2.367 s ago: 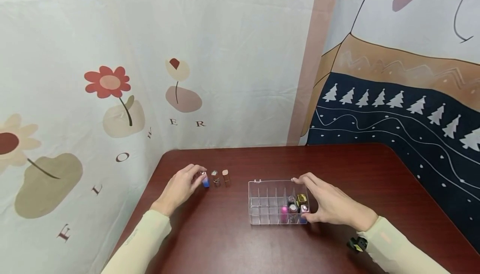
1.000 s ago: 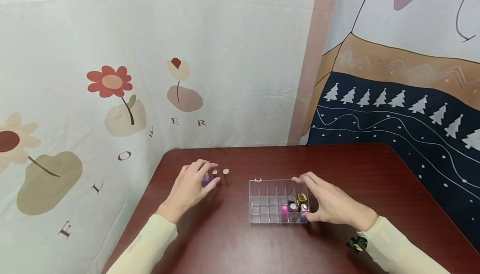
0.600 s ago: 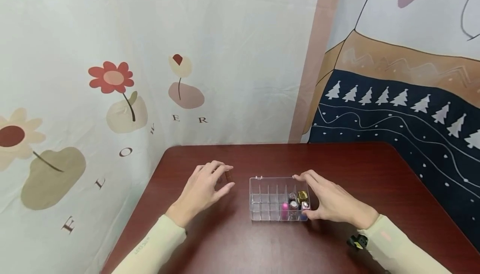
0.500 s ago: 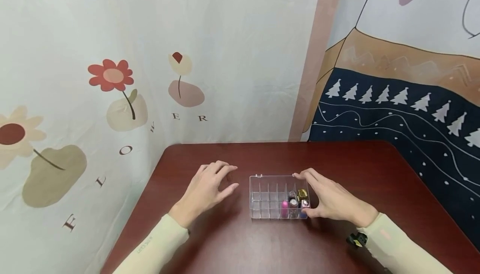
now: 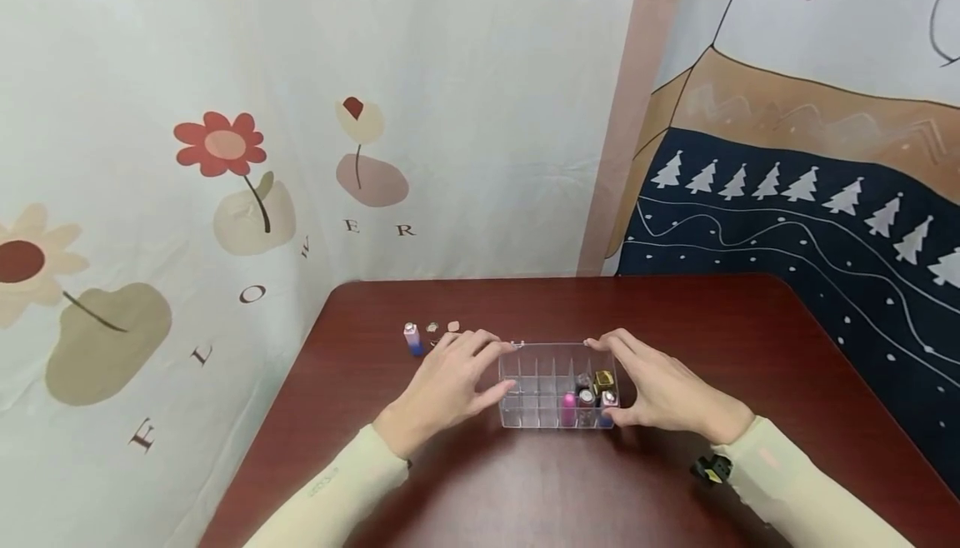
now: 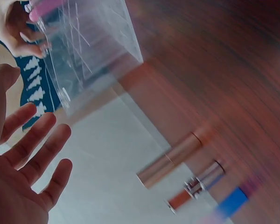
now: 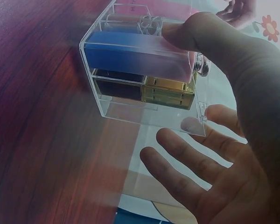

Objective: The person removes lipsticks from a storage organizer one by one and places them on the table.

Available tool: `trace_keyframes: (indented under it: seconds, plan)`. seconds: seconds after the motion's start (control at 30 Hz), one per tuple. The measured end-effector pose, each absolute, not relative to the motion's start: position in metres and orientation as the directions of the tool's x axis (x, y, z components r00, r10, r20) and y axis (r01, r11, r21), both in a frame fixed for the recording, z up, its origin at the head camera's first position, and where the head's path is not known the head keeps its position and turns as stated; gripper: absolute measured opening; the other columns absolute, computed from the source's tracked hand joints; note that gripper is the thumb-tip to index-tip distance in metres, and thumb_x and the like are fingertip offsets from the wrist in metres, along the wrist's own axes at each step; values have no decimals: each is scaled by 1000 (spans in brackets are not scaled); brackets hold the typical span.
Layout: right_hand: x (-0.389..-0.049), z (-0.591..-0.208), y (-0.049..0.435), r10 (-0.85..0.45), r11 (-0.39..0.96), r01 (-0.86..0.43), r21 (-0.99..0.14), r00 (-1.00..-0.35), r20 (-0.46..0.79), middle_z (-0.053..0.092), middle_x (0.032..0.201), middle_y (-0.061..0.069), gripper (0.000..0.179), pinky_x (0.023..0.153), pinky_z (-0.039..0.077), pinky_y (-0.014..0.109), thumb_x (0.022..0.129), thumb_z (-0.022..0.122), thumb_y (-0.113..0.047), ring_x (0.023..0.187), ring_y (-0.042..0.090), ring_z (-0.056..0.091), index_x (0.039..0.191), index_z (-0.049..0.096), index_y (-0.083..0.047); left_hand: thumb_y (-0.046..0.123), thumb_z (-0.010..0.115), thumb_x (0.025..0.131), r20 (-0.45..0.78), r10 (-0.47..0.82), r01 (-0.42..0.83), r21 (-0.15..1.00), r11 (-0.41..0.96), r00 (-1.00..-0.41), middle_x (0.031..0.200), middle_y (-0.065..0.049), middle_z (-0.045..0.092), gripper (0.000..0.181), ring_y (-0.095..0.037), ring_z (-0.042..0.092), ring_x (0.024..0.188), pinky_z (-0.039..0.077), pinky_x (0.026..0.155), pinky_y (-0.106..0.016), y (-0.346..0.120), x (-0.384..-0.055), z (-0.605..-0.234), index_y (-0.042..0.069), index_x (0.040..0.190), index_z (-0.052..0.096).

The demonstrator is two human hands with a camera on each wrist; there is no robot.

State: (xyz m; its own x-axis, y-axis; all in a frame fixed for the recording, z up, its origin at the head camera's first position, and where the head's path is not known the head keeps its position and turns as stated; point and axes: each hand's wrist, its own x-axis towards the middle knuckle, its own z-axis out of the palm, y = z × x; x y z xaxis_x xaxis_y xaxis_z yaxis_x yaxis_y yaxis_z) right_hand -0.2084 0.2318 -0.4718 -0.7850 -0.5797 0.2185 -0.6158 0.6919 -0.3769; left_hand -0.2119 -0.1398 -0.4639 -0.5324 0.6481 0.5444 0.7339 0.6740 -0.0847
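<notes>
A clear divided lipstick organizer [image 5: 534, 391] stands on the table, several lipsticks in its right-hand compartments. My right hand [image 5: 667, 386] grips its right end between thumb and fingers, close to a blue-and-pink lipstick [image 7: 135, 55] and a gold-and-black one [image 7: 170, 91]. My left hand [image 5: 450, 377] is at the organizer's left end, thumb and fingers spread, holding nothing; in the left wrist view its fingers [image 6: 49, 144] show apart from the box. Behind this hand stand a second blue-and-pink lipstick [image 5: 413, 340], a clear-and-silver one and a rose-gold one [image 6: 170, 160], the last two partly hidden in the head view.
The dark red wooden table [image 5: 570, 481] extends around the organizer. A patterned cloth [image 5: 480, 115] hangs behind it and on the left. A navy cloth with white trees [image 5: 795, 215] hangs at the right.
My left hand has moved right, from beside the standing lipsticks across to the organizer's left end, uncovering the blue-and-pink one. My right hand keeps its grip on the right end.
</notes>
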Motion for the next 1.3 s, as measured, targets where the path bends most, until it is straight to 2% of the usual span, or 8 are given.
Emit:
trace_keyframes:
  seconds: [0.17,0.33,0.57,0.7,1.0,1.3]
  plan:
    - [-209,-473,232,-574,698,-611,-373,-789,218,66,151,4,100,76,60,26,79,108,-26,113,18,72,164,57,-15,47,89,103,514,685,760,-92,643,-516,127,6,80,46,-18,79,111,64,101,-41,-122,-211,-465,23,140,78]
    - [-209,-473,233,-576,694,-620,-365,-783,233,66,149,4,98,80,65,33,80,108,-27,116,20,74,163,58,-16,50,88,103,507,721,786,-126,605,-473,123,8,79,46,-15,77,106,63,92,-35,-105,-213,-466,24,139,78]
    - [-211,-474,234,-579,692,-626,-360,-779,242,67,148,5,99,81,64,32,78,109,-27,113,19,74,162,59,-14,53,83,107,449,753,806,-111,581,-481,124,10,80,42,-14,76,106,61,86,-30,-84,-216,-461,27,139,80]
    - [-211,-474,234,-580,692,-618,-374,-784,223,66,149,5,100,81,63,30,79,109,-29,113,17,72,163,57,-18,53,84,106,420,766,817,-94,569,-486,123,10,82,40,-13,75,102,62,85,-30,-73,-218,-457,28,137,83]
    - [-212,-476,235,-584,687,-635,-354,-772,252,67,148,4,99,82,67,36,77,109,-29,113,22,76,161,59,-15,53,82,109,302,780,800,-82,594,-548,123,9,84,38,-14,80,103,69,90,-30,-50,-227,-452,28,137,85]
    - [-212,-476,235,-581,690,-624,-366,-780,234,65,150,4,96,82,67,35,79,107,-31,113,21,75,160,59,-15,47,85,108,199,761,775,-12,632,-617,113,12,84,28,-8,80,93,70,77,-28,-34,-234,-449,30,129,89]
